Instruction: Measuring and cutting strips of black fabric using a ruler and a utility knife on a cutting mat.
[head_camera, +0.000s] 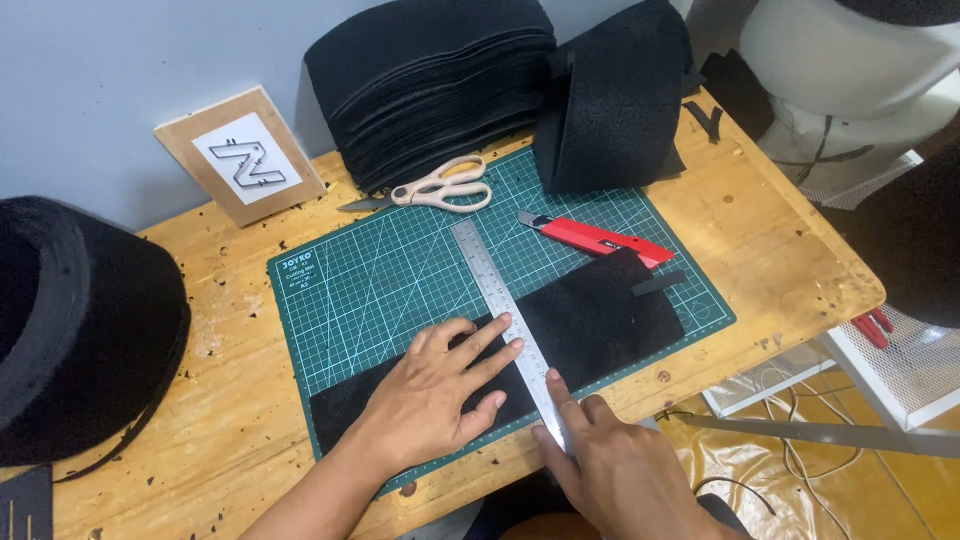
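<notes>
A long strip of black felt (600, 315) lies across the near side of a green cutting mat (400, 270). A steel ruler (495, 285) lies over the felt, running from the mat's middle toward me. My left hand (440, 390) rests flat on the felt, fingers spread, with the fingertips pressing the ruler's left edge. My right hand (610, 465) touches the ruler's near end with thumb and forefinger at the mat's front edge. It holds nothing else that I can see.
A red utility knife (595, 238) and cream-handled scissors (440, 187) lie on the mat's far side. Stacks of black felt (440, 80) stand behind, a black roll (80, 320) at the left. A small wooden board (240, 155) leans on the wall. The wooden table (770, 240) ends at right.
</notes>
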